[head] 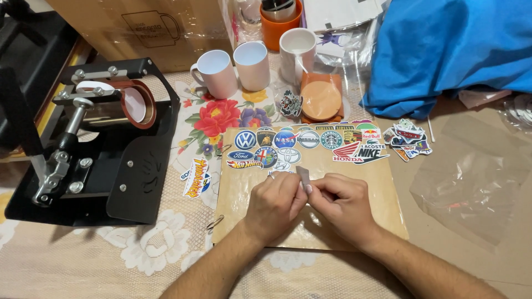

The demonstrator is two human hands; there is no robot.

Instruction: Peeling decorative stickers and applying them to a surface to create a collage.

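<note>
My left hand (274,204) and my right hand (342,200) meet over a tan board (382,205) and pinch a small grey sticker (303,176) between their fingertips. The sticker stands upright above the thumbs. Several colourful round and shaped stickers (302,145) lie in rows across the far half of the board. A loose pile of stickers (408,138) rests just off the board's right corner, and one long sticker (195,178) lies to the left on the flowered tablecloth (166,243).
A black mug heat press (105,138) stands at the left. Three white mugs (252,65) and an orange cup (280,25) sit at the back, with round orange coasters (320,99) beside them. Blue cloth (449,50) and clear plastic bags (471,188) lie to the right.
</note>
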